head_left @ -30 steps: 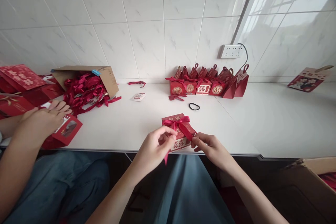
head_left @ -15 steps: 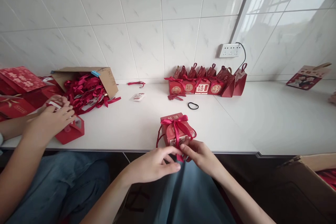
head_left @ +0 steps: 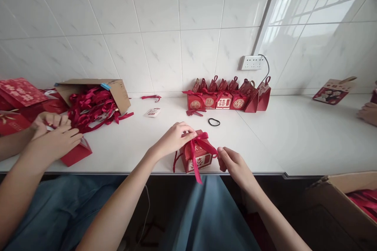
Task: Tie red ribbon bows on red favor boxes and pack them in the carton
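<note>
A small red gift box [head_left: 198,162] with a printed white label on its front stands near the table's front edge. Over its top lies a pink-red ribbon [head_left: 193,157] tied in a bow, one tail hanging down the front past the edge. My left hand [head_left: 176,139] pinches the bow's left loop at the top of the box. At the box's right side, my right hand [head_left: 232,164] grips the end of the other ribbon tail, which is stretched out to the right. A twisted red cord [head_left: 176,160] hangs at the box's left side.
Several red gift boxes [head_left: 224,101] stand in a row by the wall. A black hair tie [head_left: 214,122] and a small card [head_left: 152,112] lie on the table. Left, a co-worker's hands [head_left: 55,133] work at a red box beside a carton [head_left: 121,96] of ribbons. Another carton [head_left: 338,200] stands lower right.
My left hand has moved up from the hanging tail to the bow's loop. My right hand has shifted right, pulling a tail sideways. The view has shifted slightly.
</note>
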### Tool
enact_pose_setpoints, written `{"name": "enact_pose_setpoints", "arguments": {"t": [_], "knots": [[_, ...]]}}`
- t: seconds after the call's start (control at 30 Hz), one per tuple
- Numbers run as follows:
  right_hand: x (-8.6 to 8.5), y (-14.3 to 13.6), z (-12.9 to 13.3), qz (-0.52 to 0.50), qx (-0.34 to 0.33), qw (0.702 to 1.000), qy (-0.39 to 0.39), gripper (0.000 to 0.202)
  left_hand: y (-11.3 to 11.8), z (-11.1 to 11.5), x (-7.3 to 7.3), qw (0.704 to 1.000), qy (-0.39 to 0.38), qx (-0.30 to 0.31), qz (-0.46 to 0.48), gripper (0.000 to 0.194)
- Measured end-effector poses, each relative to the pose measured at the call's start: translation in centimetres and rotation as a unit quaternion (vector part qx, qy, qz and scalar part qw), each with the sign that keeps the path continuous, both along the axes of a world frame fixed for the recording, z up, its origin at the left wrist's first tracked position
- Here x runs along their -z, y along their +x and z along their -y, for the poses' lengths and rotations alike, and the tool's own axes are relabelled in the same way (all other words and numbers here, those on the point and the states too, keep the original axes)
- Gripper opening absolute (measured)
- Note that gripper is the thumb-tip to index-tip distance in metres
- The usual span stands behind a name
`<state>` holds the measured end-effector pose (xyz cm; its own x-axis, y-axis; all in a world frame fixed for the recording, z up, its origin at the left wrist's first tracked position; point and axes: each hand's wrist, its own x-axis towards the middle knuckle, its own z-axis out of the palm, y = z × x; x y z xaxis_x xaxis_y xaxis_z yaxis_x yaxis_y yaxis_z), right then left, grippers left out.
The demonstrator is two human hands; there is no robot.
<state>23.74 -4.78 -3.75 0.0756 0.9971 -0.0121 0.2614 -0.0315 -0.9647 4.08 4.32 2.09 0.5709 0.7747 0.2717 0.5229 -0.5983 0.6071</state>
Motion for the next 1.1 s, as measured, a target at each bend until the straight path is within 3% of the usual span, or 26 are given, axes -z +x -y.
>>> {"name": "enact_pose_setpoints", "arguments": {"t": [0.2, 0.4, 0.9, 1.1], "knots": [[-0.2, -1.0, -0.3, -0.012, -0.042, 0.997, 0.059, 0.046, 0.9, 0.9, 0.6, 0.999, 0.024, -0.028, -0.039, 0.014], [0.6, -1.0, -0.1, -0.051, -0.062, 0.995, 0.060, 0.040, 1.5, 1.3, 1.6, 0.995, 0.041, -0.087, -0.041, 0.014], [1.4, -0.8, 0.3, -0.084, -0.039, 0.989, 0.119, 0.037, 1.6, 1.2, 2.0, 0.991, 0.043, -0.115, -0.049, 0.017], [1.0, -2.2, 2.0, 0.017, -0.080, 0.993, 0.079, 0.039, 1.3, 1.1, 2.0, 0.993, 0.039, -0.109, -0.010, 0.024]]}}
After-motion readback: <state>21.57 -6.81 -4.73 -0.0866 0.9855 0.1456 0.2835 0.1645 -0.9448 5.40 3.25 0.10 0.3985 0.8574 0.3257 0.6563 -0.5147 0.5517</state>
